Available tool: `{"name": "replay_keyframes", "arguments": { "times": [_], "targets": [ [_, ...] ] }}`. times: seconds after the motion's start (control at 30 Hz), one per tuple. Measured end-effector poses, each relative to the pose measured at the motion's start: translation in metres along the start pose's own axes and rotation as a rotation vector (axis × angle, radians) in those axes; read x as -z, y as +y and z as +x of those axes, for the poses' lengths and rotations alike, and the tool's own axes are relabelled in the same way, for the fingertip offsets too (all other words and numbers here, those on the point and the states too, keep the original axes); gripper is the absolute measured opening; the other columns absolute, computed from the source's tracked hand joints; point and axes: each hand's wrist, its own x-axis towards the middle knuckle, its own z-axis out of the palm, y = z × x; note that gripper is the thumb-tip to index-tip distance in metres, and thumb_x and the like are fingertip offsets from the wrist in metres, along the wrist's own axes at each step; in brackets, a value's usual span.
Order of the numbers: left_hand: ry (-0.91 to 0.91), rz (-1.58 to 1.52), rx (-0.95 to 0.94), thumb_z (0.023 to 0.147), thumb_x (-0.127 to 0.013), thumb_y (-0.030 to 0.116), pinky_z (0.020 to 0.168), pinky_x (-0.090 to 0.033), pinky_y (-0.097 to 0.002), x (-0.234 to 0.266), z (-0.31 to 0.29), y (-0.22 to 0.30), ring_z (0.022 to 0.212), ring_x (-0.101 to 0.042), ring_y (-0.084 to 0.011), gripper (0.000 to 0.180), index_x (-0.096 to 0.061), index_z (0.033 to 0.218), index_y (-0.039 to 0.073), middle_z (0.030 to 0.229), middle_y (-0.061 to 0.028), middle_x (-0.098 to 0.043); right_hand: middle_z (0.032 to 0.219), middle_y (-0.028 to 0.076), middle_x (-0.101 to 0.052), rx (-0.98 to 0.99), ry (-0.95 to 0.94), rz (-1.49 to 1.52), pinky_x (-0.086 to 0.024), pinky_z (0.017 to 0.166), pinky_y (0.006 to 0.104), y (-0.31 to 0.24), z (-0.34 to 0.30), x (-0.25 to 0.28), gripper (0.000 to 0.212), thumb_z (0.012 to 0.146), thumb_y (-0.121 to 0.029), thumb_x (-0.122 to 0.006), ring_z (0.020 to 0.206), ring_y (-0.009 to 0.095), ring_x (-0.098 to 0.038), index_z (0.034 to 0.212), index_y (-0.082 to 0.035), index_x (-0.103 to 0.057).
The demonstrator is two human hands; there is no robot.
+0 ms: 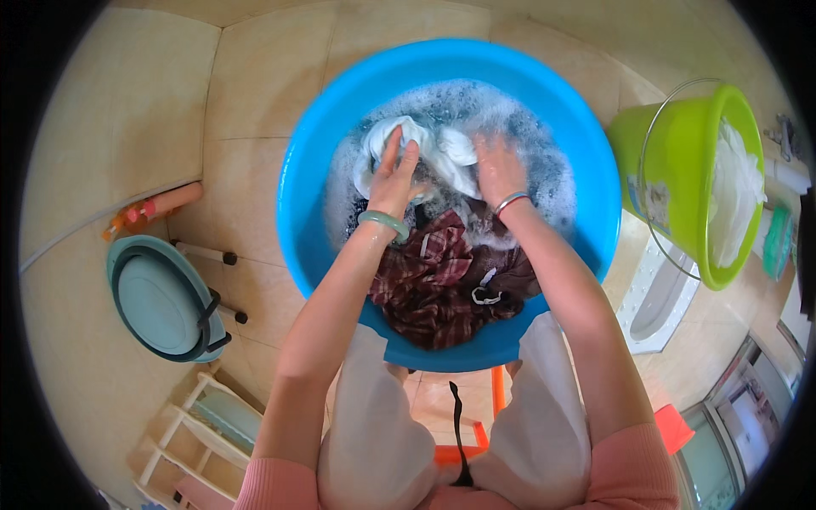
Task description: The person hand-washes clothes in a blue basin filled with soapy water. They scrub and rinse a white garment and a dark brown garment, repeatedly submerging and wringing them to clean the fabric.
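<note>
Hands (442, 174) gripping white cloth (442, 157), sudsy blue basin (586, 153)

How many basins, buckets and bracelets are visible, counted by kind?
Basins: 2, the blue basin and the teal basin
Buckets: 1, the green bucket
Bracelets: 2, the green bracelet and the silver bracelet
Total: 5

Both hands work in a blue basin (306, 212) of soapy water. Left hand (396, 180) grips a white cloth (442, 157); right hand (497, 170) presses on the same cloth just beside it. A dark checked garment (438, 285) lies below the wrists. A green bucket (680, 170) stands right of the right hand.
</note>
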Motion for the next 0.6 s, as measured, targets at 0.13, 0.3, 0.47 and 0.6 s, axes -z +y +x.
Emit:
{"name": "replay_keyframes", "arguments": {
  "times": [0.13,0.3,0.47,0.6],
  "targets": [
    [-0.129,-0.141,0.018,0.099,-0.045,0.049,0.106,-0.038,-0.0478,0.013,0.004,-0.009,0.135,-0.038,-0.0289,0.064,-0.023,0.153,0.021,0.154,-0.0082,-0.03,0.106,0.024,-0.063,-0.285,-0.071,0.538,-0.051,0.087,0.0449,-0.004,0.024,0.017,0.046,0.081,-0.015,-0.067,0.102,0.034,-0.062,0.119,0.004,-0.05],
    [-0.226,-0.423,-0.087,0.097,-0.045,0.055,0.105,-0.04,-0.0487,0.005,0.006,-0.009,0.13,-0.045,-0.0327,0.068,-0.025,0.151,0.018,0.148,-0.0128,-0.038,0.109,0.022,-0.057,0.228,0.141,0.837,-0.048,0.084,0.0473,-0.068,-0.031,0.069,0.054,0.074,-0.022,-0.076,0.102,0.041,-0.056,0.117,-0.002,-0.05],
    [-0.532,-0.942,0.345,0.094,-0.057,0.047,0.059,-0.054,-0.0266,0.014,-0.011,0.038,0.071,-0.059,-0.0153,0.049,-0.047,0.127,0.012,0.104,-0.0112,-0.058,0.098,0.009,-0.048,0.597,0.182,0.566,-0.055,0.06,0.0329,-0.115,-0.082,0.115,0.03,0.077,-0.02,-0.071,0.087,0.024,-0.061,0.099,-0.007,-0.057],
    [-0.793,-1.021,0.467,0.089,-0.062,0.055,0.05,-0.044,-0.0212,0.02,-0.008,0.034,0.057,-0.047,-0.0089,0.049,-0.052,0.114,0.014,0.075,-0.0001,-0.049,0.088,0.003,-0.044,0.687,0.369,0.514,-0.051,0.05,0.0277,-0.148,-0.084,0.114,0.014,0.073,-0.018,-0.071,0.074,0.014,-0.056,0.074,-0.012,-0.058]
  ]
}}
